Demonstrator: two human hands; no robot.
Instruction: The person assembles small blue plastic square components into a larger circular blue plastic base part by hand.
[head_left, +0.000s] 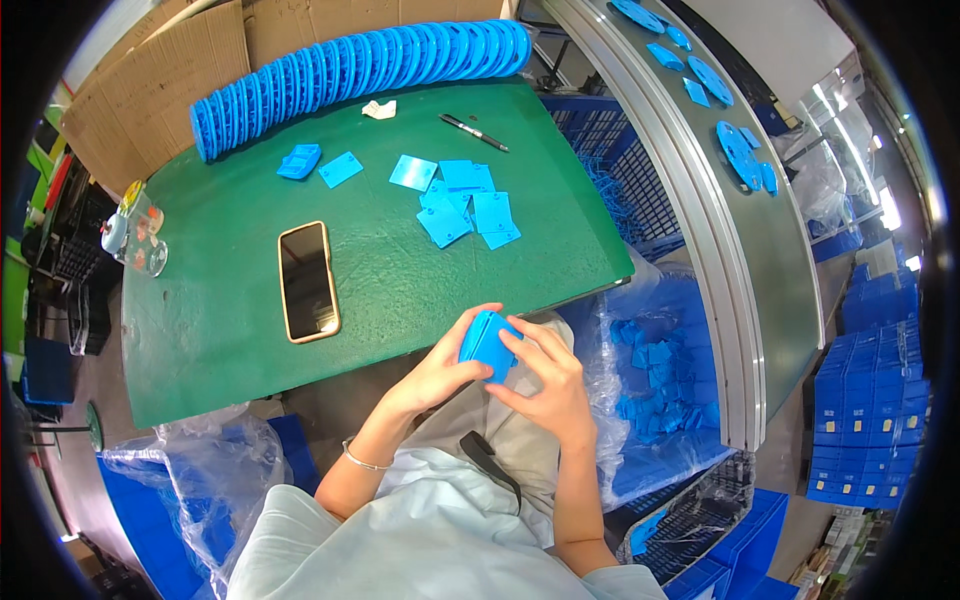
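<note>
Just off the near edge of the green table, above my lap, a small stack of flat blue plastic plates (pixel 487 345) is held between both hands. My left hand (pixel 447 362) wraps the stack from its left side, with the thumb along the lower edge. From the right, my right hand (pixel 545 378) grips the same stack with fingertips and thumb. On the table beyond lies a loose pile of similar blue plates (pixel 463 203). A single blue plate (pixel 341 170) and a thicker blue piece (pixel 299 161) lie to its left.
A long row of round blue parts (pixel 360 75) spans the table's back. A phone (pixel 308 283), a pen (pixel 474 133) and a clear bottle (pixel 147 250) are on the table. At right runs a conveyor (pixel 745 225) carrying blue parts; below it stands a lined blue bin (pixel 708 345).
</note>
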